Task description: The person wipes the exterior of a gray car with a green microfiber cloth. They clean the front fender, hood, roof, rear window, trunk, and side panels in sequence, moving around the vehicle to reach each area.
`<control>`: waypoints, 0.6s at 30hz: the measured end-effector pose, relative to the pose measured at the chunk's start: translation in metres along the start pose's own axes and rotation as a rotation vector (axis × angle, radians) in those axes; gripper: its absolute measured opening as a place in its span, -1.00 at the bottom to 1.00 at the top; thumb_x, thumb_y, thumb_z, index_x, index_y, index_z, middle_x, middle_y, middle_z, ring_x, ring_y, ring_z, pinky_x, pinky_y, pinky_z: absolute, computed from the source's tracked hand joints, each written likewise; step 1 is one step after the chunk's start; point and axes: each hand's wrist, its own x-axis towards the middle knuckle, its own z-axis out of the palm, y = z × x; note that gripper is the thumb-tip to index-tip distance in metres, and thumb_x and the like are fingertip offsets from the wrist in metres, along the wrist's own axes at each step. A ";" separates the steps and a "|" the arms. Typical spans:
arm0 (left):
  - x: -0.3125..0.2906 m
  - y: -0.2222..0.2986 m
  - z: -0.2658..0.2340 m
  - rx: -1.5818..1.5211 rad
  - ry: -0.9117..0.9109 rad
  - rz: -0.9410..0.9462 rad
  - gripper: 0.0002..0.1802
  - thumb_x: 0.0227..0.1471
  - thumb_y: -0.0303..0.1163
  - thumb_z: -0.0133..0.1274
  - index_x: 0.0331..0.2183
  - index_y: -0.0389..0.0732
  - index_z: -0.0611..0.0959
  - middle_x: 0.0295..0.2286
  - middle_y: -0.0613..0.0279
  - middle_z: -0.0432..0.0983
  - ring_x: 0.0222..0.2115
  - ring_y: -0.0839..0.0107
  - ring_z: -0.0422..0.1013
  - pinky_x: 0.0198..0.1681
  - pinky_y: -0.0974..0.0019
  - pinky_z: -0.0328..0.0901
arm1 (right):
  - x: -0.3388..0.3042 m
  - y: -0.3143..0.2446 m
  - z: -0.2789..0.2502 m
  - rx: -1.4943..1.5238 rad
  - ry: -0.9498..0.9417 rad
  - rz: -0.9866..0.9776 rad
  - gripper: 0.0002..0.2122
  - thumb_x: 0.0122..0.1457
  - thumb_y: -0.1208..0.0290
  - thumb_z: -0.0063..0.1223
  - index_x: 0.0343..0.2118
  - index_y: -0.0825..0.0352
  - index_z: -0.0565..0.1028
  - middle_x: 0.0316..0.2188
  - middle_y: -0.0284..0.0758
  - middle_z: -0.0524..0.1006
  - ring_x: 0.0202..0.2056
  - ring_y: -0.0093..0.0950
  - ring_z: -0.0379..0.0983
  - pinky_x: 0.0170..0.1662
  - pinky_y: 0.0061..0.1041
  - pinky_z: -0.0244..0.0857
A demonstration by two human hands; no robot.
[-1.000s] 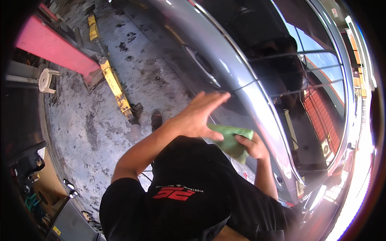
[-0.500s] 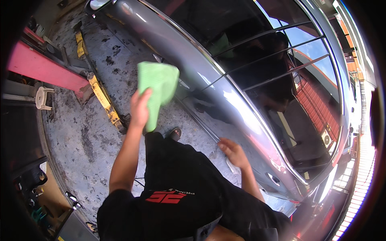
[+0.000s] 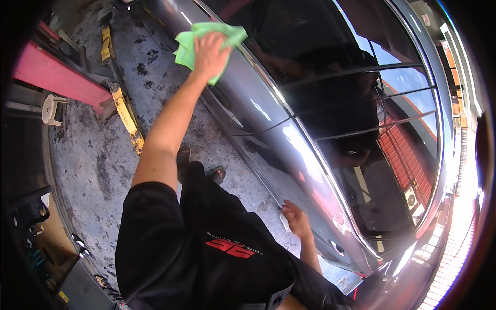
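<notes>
My left hand (image 3: 211, 54) is stretched far forward, its fingers pressing a light green microfiber cloth (image 3: 186, 47) against the upper part of a grey car's door (image 3: 243, 88), just under the window trim. The cloth bunches out around the fingers on both sides. Low beside the car's rear part, my right hand (image 3: 296, 219) is closed with its fingers curled. A small whitish thing (image 3: 284, 223) shows at that hand, mostly hidden, and its kind cannot be made out.
Dark side windows (image 3: 330, 93) reflect a red roof and sky. To the left stand a pink lift post (image 3: 62, 77), yellow lift arms (image 3: 125, 116) and a white plastic stool (image 3: 52, 109). My sandalled feet (image 3: 218, 174) are on the stained grey floor (image 3: 103, 165).
My left hand has swung forward and to the right, bringing the cloth from the air onto the car door. My right hand has dropped slightly lower.
</notes>
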 end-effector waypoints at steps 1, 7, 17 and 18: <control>0.013 -0.005 0.002 0.028 0.063 -0.101 -0.59 0.13 -0.17 0.13 -0.06 -0.20 0.61 0.02 0.08 0.48 0.16 0.02 0.27 0.23 -0.18 0.06 | -0.001 0.000 0.005 0.012 -0.015 0.019 -0.58 0.32 0.21 0.13 0.13 0.38 0.53 -0.08 -0.15 0.67 0.00 -0.27 0.61 0.10 -0.36 0.39; -0.058 0.105 -0.041 -0.153 -0.424 0.068 -0.48 -0.10 -0.14 0.28 -0.09 -0.18 0.67 0.04 0.01 0.44 0.24 0.01 0.22 0.37 -0.26 -0.05 | 0.038 -0.056 0.045 -0.071 -0.241 0.026 -0.57 0.31 0.14 0.12 0.15 0.29 0.53 -0.02 -0.18 0.65 0.03 -0.26 0.59 0.13 -0.33 0.38; 0.046 -0.116 0.003 -0.219 -0.209 0.060 -0.47 0.00 -0.14 0.21 -0.01 -0.16 0.53 0.05 0.06 0.36 0.25 0.06 0.18 0.38 -0.24 -0.05 | 0.154 -0.213 0.071 -0.058 -0.132 -0.051 -0.52 0.33 0.15 0.11 0.22 0.33 0.46 -0.04 -0.19 0.65 0.04 -0.26 0.58 0.14 -0.35 0.37; 0.070 -0.150 0.013 -0.181 -0.179 0.035 -0.49 0.01 -0.15 0.20 -0.03 -0.16 0.52 0.04 0.03 0.36 0.24 0.06 0.18 0.38 -0.25 -0.05 | 0.158 -0.222 0.074 -0.095 -0.170 -0.010 -0.51 0.33 0.15 0.11 0.21 0.34 0.46 -0.04 -0.18 0.65 0.04 -0.26 0.58 0.13 -0.35 0.37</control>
